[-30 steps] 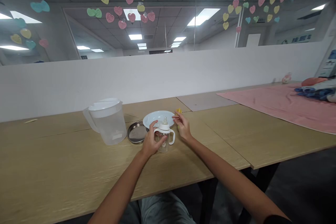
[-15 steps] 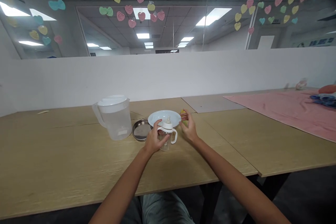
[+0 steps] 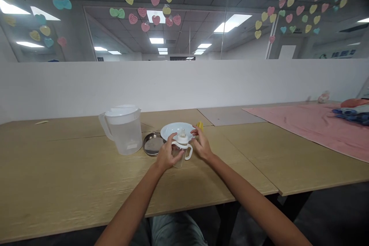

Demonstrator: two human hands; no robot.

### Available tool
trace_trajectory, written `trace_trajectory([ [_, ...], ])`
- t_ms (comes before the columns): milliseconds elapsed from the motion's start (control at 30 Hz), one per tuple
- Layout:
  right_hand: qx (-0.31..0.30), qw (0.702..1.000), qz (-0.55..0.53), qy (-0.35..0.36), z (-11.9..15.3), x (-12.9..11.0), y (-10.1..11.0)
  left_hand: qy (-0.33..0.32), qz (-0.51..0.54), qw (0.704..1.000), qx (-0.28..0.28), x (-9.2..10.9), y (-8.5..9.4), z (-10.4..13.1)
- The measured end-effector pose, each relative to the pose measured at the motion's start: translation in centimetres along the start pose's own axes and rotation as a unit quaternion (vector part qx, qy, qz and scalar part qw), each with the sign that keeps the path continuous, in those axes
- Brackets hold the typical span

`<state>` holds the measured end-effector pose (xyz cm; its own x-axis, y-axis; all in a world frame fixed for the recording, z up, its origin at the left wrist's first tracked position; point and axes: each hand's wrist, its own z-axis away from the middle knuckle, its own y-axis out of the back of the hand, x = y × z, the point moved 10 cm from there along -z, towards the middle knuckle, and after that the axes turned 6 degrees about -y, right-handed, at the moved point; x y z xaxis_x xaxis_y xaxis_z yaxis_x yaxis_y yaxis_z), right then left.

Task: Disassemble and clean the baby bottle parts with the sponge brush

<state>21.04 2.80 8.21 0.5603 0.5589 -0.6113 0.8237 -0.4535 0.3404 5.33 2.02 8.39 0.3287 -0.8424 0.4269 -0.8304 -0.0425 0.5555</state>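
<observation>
A clear baby bottle (image 3: 182, 140) with a white collar, two white handles and a pale teat stands upright on the table. My left hand (image 3: 166, 156) is wrapped round its left side, thumb across the front of the clear body. Just right of the bottle, my right hand (image 3: 202, 147) is raised with its fingers apart and bent toward the collar and teat. Nothing shows in it, and whether its fingertips touch the bottle is hard to tell. Behind the bottle sits a white dish (image 3: 170, 127). A yellow object (image 3: 200, 125) is partly hidden behind my right fingers.
A shallow round metal tin (image 3: 152, 145) lies left of the bottle. Farther left stands a translucent lidded pitcher (image 3: 127, 132). A pink cloth (image 3: 300, 121) covers the right of the wooden table (image 3: 72, 184), with folded fabric (image 3: 353, 113) on it. A white wall rises behind.
My right hand has moved left from beside the yellow object to the bottle's top, leaving more of that object visible. My left hand keeps its hold. The view has shifted slightly.
</observation>
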Motion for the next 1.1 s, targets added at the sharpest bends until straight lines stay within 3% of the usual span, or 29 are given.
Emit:
trace_trajectory([
  [133,-0.016,1.0,0.009,-0.018,-0.1,0.9,0.4,-0.008,-0.004,1.0,-0.001,0.2,0.0,-0.1],
  [300,-0.062,0.997,0.027,0.036,0.7,-2.3,-1.5,-0.005,0.002,1.0,-0.008,0.1,-0.1,0.0],
  [500,0.017,0.996,0.052,0.066,0.9,-4.1,-0.3,0.005,-0.002,1.0,-0.007,-0.1,-0.1,0.0],
  [667,0.064,0.998,0.015,0.024,0.7,-2.8,0.7,0.002,-0.008,1.0,-0.006,-0.3,-0.2,0.0],
  [867,0.118,0.991,-0.001,0.061,0.6,-2.5,1.3,0.005,-0.018,1.0,-0.008,-0.2,0.0,0.0],
  [1100,0.226,0.972,-0.014,0.056,0.8,-1.3,4.1,0.006,-0.044,0.999,-0.01,-0.4,0.0,0.1],
])
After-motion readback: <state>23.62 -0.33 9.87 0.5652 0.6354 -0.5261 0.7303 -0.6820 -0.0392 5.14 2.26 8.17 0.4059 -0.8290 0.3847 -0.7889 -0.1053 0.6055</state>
